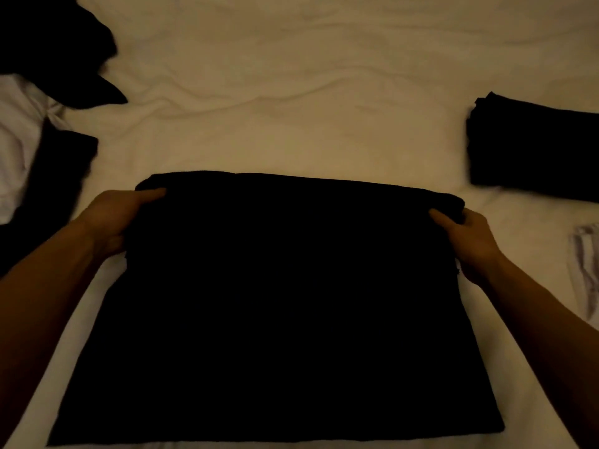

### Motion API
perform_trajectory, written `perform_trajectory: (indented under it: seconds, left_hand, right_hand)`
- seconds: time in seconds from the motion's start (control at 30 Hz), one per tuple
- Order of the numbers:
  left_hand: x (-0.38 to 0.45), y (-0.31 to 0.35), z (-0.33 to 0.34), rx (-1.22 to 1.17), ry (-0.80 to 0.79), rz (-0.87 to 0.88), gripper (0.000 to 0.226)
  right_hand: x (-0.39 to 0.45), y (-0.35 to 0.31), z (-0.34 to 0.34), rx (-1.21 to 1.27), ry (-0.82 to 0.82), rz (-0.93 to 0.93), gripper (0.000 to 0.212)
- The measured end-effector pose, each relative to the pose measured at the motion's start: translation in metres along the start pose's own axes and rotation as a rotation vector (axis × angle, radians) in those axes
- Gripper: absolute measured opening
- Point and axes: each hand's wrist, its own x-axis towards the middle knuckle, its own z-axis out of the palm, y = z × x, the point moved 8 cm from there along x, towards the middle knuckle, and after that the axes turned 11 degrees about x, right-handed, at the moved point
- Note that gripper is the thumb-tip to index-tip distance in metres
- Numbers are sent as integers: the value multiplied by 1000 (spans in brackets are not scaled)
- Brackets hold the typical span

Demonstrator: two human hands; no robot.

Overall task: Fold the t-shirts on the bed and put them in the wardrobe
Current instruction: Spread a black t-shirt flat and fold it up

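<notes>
One large black t-shirt (285,303) is seen spread flat on a cream, wrinkled bed sheet (291,92), occupying the near middle of the head view, with its far edge doubled over into a thick fold between the two hands. That fold is gripped at its left end by the left hand (113,218), whose thumb is laid on top of the cloth while the fingers are hidden beneath it; the right end is gripped in the same manner by the right hand (470,241), thumb on top and fingers tucked under. Two bare forearms are seen reaching in from the lower corners. One neat stack of folded black garments (534,147) is placed on the sheet to the right, well apart from the held shirt; how many pieces are in it cannot be counted, as the layers merge in the dim light. One heap of loose black clothing (48,50) is piled at the upper left, and further dark cloth is draped down the left edge, the number of separate pieces again being impossible to tell. One crumpled white garment (16,150) is lodged among that dark cloth on the left. One pale striped piece of fabric (586,267) is partly visible at the right edge, near the right forearm but not touching it
</notes>
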Motion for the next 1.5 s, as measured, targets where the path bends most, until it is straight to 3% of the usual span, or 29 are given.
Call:
perform_trajectory:
  seconds: [0.23,0.37,0.43,0.5,0.57,0.6,0.7,0.83,0.93,1.07,1.23,1.33,1.4,1.5]
  left_hand:
    - [6,41,-1,34,103,280,24]
    - [16,74,1,86,181,361,38]
    - [17,79,3,231,238,392,47]
    - [12,78,-1,531,423,424,63]
    - [-20,87,3,821,683,603,72]
    - [-35,91,15,898,732,740,72]
    - [-61,87,81,1044,579,1021,67]
    - [-79,73,177,1167,397,1175,57]
    - [-67,65,219,1370,336,1072,59]
    - [-45,50,196,1479,430,930,67]
    - [-17,25,78,1210,521,720,79]
    - [-16,34,30,940,546,753,78]
    - [-15,46,14,701,558,689,75]
    - [5,59,5,481,467,438,79]
  right_hand:
    - [10,-40,-10,-151,144,-274,29]
    - [28,-50,-7,-77,167,-259,28]
    - [30,-47,-6,-178,203,-229,43]
    - [21,-46,-6,-451,285,-252,56]
    - [-1,-57,6,-720,366,-430,60]
    - [-16,-65,20,-808,377,-556,59]
    - [-37,-67,79,-918,242,-770,59]
    - [-54,-56,175,-983,69,-856,57]
    - [-47,-48,219,-1051,-14,-893,55]
    - [-25,-28,194,-1126,-2,-768,66]
    - [-2,-11,81,-1062,183,-575,84]
    - [-6,-20,33,-1024,250,-587,71]
    - [-11,-29,17,-827,256,-526,65]
    - [7,-30,2,-474,202,-292,73]
